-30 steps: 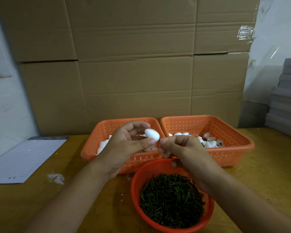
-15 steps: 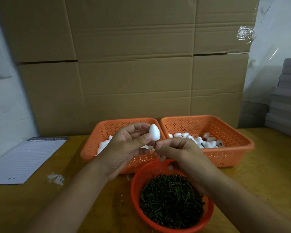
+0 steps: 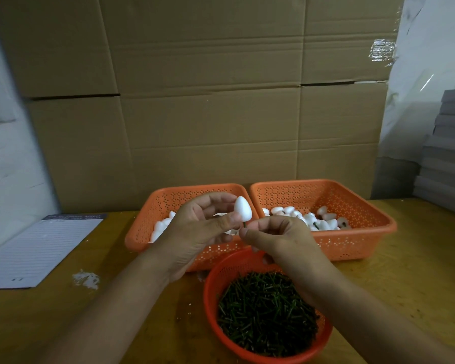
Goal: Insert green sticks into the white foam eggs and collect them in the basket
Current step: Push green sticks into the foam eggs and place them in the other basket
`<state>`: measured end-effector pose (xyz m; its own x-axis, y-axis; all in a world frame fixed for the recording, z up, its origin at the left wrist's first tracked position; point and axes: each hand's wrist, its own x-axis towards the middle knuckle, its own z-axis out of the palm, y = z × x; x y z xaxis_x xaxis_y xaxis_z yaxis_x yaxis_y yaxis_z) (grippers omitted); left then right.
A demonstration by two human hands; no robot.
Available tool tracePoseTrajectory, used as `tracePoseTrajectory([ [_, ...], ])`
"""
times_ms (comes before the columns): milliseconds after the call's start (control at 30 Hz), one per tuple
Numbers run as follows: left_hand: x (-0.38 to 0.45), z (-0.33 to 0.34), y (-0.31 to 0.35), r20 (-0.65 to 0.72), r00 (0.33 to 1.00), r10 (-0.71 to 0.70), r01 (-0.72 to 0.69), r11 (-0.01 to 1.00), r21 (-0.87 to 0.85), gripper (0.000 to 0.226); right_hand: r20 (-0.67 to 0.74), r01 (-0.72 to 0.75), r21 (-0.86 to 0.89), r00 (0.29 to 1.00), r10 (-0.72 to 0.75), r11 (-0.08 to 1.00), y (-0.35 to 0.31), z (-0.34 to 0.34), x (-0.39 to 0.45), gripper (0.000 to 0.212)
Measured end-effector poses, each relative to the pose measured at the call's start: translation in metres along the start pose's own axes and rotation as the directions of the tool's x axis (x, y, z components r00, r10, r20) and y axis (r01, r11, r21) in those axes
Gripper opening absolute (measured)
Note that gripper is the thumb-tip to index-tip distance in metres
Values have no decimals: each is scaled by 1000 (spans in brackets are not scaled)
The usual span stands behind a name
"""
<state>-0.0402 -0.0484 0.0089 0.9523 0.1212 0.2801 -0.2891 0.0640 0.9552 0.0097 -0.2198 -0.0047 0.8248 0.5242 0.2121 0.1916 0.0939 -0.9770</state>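
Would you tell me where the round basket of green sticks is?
The round basket sits front and centre on the table, below both hands, before the two rectangular baskets.

Both forearms are extended forward from the lower edge of the view and are brought together at mid-height, the two hands almost touching. The left hand (image 3: pixel 195 229) is raised with its palm turned inward, its thumb and curled fingers pinched shut around something small and white at their tips. The right hand (image 3: pixel 279 240) is held just below and beside it, knuckles up, with thumb and forefinger pressed together in a tight pinch.
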Motion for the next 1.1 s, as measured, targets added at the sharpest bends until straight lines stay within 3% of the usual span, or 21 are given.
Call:
tracePoseTrajectory([
  [367,0,-4,-2,41,999,16,-16,1000,9,33,53,79,-72,996,-76,994,-6,-4,-3,15],
  [667,-1,-3,-4,81,996,33,-33,999,-12,31,120,36,-53,992,-29,998,-7,-1,-4,25],
  [1000,1,-2,-4,24,999,40,-40,999,-32,42,7,62,-59,998,-62,996,-5,3,-3,19],
  [1100,1,-1,-6,15,999,44,-44,999,-7,35,-11,81,-80,997,-83,993,-5,5,-4,21],
])
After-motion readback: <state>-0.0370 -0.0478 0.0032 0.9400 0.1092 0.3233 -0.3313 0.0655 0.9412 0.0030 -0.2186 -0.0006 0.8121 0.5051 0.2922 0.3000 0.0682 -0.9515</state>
